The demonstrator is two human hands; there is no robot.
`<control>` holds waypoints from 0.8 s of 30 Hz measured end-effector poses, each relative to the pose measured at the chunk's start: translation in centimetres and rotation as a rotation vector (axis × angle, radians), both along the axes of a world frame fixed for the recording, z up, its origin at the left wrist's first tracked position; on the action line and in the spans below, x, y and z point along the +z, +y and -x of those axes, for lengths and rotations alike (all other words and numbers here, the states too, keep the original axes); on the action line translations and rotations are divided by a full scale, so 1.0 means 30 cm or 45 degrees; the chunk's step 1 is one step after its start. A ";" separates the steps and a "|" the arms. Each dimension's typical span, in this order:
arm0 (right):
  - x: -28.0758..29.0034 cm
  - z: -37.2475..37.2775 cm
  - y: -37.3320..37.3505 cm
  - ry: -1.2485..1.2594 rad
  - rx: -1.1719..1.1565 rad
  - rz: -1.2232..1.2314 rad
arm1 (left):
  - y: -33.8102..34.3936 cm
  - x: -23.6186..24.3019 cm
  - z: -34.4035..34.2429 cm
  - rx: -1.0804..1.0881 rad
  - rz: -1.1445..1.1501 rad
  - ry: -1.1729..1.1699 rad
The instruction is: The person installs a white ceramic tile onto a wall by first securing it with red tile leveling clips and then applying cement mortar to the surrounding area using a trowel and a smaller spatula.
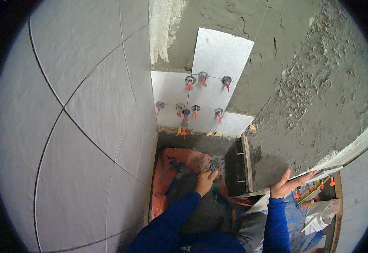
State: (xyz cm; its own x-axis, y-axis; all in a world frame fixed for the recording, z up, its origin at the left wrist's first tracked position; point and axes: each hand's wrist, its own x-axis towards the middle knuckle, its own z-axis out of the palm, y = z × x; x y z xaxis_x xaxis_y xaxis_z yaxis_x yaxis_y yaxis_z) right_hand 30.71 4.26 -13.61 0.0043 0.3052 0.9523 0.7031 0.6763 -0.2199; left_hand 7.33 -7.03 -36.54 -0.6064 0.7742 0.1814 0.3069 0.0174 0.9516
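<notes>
My left hand (206,182) reaches down over a red sheet or tub wall (163,168) streaked with grey mortar. Its fingers are closed around something small and dark; I cannot make out what. Wet-looking grey mortar (196,211) lies below it. My right hand (290,184) is open, thumb up and fingers stretched to the right, at the lower edge of a mortar-covered surface (310,114). Ahead, white tiles (222,52) are set on the mortar. Several levelling clips with red knobs (203,80) stand at their joints.
A large grey tiled wall (82,139) rises on the left. A wooden strip (247,162) edges the dark recess. At lower right lie a blue sheet (295,219), a white bag or cloth (321,217) and more red clips (332,181). Another tiled surface (361,185) curves along the right.
</notes>
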 end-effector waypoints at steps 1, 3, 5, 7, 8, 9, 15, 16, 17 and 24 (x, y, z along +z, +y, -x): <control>0.001 0.000 -0.004 -0.005 0.000 -0.006 | 0.003 -0.034 0.005 -0.011 0.011 0.025; 0.008 0.002 -0.018 -0.013 -0.018 0.016 | 0.002 -0.071 0.010 -0.002 -0.015 0.102; 0.020 0.009 -0.025 -0.032 -0.047 0.057 | 0.013 -0.057 0.031 0.019 -0.064 -0.411; 0.029 0.012 -0.022 -0.072 -0.077 0.041 | 0.025 0.005 0.054 0.115 -0.195 -0.691; 0.028 0.007 -0.026 -0.086 -0.093 0.030 | 0.044 0.055 0.088 0.182 -0.266 -0.720; 0.020 0.008 -0.026 -0.048 -0.073 0.096 | 0.056 0.113 0.137 0.239 -0.308 -0.759; -0.055 0.020 -0.033 0.154 -0.133 0.347 | 0.099 0.495 0.177 -0.026 -0.283 -0.691; -0.050 0.022 -0.041 0.087 -0.128 0.361 | 0.084 0.548 0.103 -0.114 -0.394 -0.522; -0.029 0.034 -0.040 0.083 -0.083 0.324 | 0.095 0.622 0.063 -0.204 -0.421 -0.278; -0.087 -0.273 -0.333 -0.025 0.280 0.340 | 0.272 1.014 -0.231 -0.438 -0.952 0.805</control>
State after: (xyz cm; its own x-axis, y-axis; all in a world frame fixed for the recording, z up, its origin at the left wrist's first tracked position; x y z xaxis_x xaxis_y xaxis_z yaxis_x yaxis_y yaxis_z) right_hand 38.89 -5.72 -16.22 -0.1066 0.5351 0.8380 0.5524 0.7327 -0.3976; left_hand 14.25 1.13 -6.12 -0.0008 0.4464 0.8948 0.6304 -0.6944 0.3470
